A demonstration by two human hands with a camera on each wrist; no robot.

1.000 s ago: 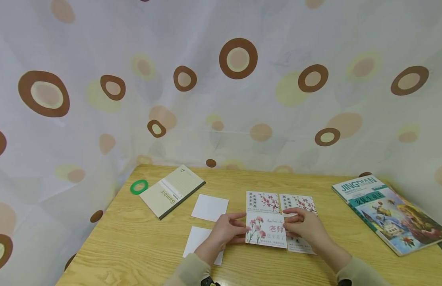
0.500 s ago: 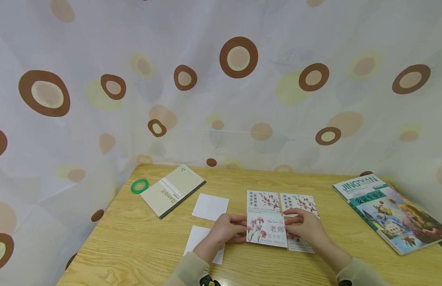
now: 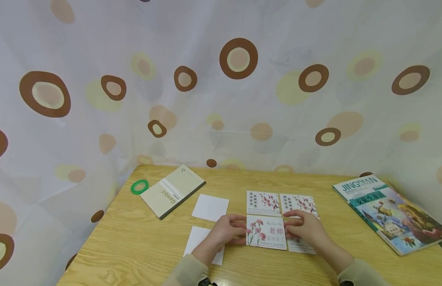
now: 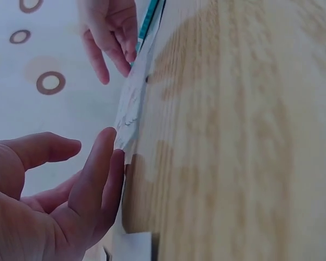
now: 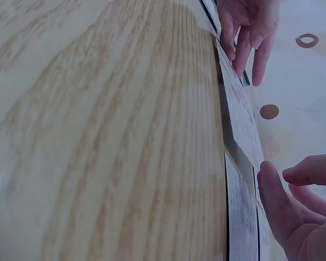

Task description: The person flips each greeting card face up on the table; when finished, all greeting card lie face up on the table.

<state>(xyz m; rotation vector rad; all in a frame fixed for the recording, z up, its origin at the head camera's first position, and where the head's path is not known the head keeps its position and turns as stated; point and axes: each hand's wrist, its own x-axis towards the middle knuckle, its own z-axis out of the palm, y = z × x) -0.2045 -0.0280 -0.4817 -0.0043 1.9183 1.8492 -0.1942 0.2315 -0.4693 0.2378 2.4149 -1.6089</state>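
A square greeting card [image 3: 266, 232] with pink carnations and Chinese characters lies between my two hands, just below a plum-blossom card [image 3: 263, 203]. My left hand [image 3: 228, 230] has its fingertips at the card's left edge, thumb held apart from the fingers in the left wrist view. On the other side my right hand [image 3: 302, 228] touches the right edge with relaxed fingers. A narrow shadow shows under the carnation card's near edge in the right wrist view. A second blossom card [image 3: 299, 203] lies at upper right; below it, my right hand partly covers another card [image 3: 301, 247].
Two blank white cards, one upper [image 3: 210, 207] and one lower [image 3: 196, 240], lie at left, the lower one partly under my left arm. Beyond are a Gambit notebook [image 3: 172, 191] and a green ring [image 3: 139, 187]. A magazine [image 3: 392, 214] lies at the right. A patterned curtain [image 3: 206, 99] hangs behind the table.
The carnation card has settled slightly lower and squarer, so a thin gap now shows between it and the blossom card above. Both hands stay at its sides, nearly still.
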